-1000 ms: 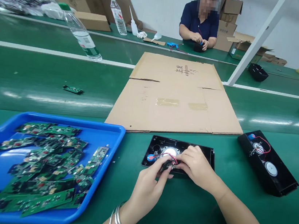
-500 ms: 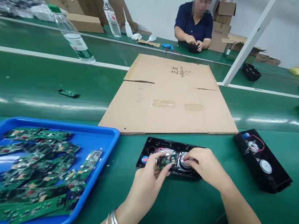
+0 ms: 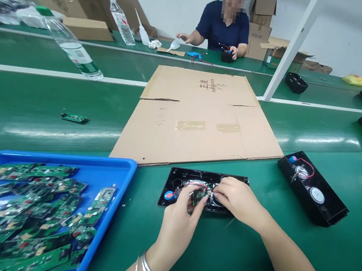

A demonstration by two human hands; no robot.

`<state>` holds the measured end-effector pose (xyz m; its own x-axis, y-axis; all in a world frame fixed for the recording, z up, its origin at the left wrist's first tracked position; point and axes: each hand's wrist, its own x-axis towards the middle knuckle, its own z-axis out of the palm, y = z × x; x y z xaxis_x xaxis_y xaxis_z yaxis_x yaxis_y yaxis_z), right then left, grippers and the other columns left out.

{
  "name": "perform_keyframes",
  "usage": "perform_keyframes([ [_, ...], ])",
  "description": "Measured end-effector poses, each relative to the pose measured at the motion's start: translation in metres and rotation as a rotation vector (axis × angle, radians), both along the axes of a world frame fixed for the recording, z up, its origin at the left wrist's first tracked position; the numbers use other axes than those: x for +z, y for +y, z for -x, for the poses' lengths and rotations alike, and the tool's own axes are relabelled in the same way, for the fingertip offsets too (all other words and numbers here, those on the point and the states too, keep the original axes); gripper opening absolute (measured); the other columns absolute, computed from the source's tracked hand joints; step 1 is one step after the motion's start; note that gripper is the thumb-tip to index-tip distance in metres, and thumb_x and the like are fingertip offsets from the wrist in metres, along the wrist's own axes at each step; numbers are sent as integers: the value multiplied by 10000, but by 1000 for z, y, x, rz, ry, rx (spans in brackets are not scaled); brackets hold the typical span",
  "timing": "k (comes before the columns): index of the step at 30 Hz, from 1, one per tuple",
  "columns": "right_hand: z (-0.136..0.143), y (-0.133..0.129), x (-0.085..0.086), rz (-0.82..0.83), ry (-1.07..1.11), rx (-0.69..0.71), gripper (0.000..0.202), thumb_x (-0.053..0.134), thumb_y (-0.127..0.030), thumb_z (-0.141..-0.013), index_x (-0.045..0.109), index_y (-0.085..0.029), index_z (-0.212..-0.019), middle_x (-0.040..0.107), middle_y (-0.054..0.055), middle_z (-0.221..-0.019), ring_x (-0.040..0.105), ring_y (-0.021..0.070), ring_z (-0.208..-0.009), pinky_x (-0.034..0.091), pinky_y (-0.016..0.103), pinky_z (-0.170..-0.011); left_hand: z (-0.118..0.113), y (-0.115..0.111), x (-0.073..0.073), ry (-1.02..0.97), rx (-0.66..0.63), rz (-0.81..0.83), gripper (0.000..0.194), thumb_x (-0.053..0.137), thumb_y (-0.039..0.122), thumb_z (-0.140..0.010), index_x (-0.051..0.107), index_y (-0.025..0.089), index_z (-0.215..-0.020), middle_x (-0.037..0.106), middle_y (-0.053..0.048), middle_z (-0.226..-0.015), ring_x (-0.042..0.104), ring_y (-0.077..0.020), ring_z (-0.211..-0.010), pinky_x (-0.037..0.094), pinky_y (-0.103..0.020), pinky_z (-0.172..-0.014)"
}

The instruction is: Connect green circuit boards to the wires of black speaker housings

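A small green circuit board [image 3: 198,195] is pinched between the thumb and fingers of my left hand [image 3: 177,224]. It is held over a black speaker housing [image 3: 169,180] lying open on the table. My right hand [image 3: 237,200] meets the board's right end with its fingertips pressed together; what they grip is too small to make out. Red and dark wires [image 3: 193,183] arc from the housing's left side toward these fingertips. A blue and red round part [image 3: 169,195] sits at the housing's left end. My hands partly cover two round speakers inside.
A blue tray [image 3: 130,177] piled with circuit boards stands at left. Another open speaker housing [image 3: 328,204] lies at right. Beyond is a flat cardboard sheet [image 3: 200,111]; one loose board [image 3: 74,118] lies left of it. Across the benches a co-worker [image 3: 224,25] handles a black part.
My right hand has moved left from over the right speaker to the board's end. The view has shifted slightly. Across the bench, the co-worker's one hand has reached toward a white bottle.
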<state>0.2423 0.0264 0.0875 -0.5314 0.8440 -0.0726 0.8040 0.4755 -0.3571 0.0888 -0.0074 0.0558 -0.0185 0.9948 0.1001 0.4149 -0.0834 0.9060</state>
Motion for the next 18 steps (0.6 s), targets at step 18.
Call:
perform_keyframes([
  [18,4,-9,-14,-138,-37,-15,165,488,-128,-871,626,-127,-780,603,46,-783,561,176,-761,459,288,-682,-1,-2,1,-35,-13,-8,132,511,267,-795,545,228,-917,688,-11,-826,673,-161,-689,533,-248,-599],
])
